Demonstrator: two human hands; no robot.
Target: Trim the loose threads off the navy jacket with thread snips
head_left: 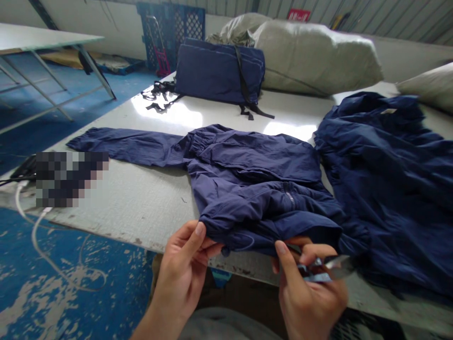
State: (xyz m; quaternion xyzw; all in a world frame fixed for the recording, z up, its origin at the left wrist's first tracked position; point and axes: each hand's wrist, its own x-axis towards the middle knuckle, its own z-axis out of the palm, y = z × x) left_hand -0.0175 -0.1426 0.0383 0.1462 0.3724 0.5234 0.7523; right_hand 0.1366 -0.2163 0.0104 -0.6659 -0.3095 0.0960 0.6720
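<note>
A navy nylon jacket (255,184) lies on the white worktable (141,203), one sleeve stretched out to the left. My left hand (182,269) pinches the jacket's hem between thumb and fingers at the table's front edge. My right hand (307,283) grips a small pair of scissors (318,269) with blue handles and a metal blade, held against the hem's right end. The blade tips are hidden close to the fabric. To the right lies a crumpled navy garment (385,179).
A rolled navy garment (215,71) with black straps sits at the table's far side, before large pale sacks (314,56). A pixelated patch (67,179) and a white cable (24,198) lie at the left edge. A white folding table (46,40) stands beyond, on a blue, worn floor.
</note>
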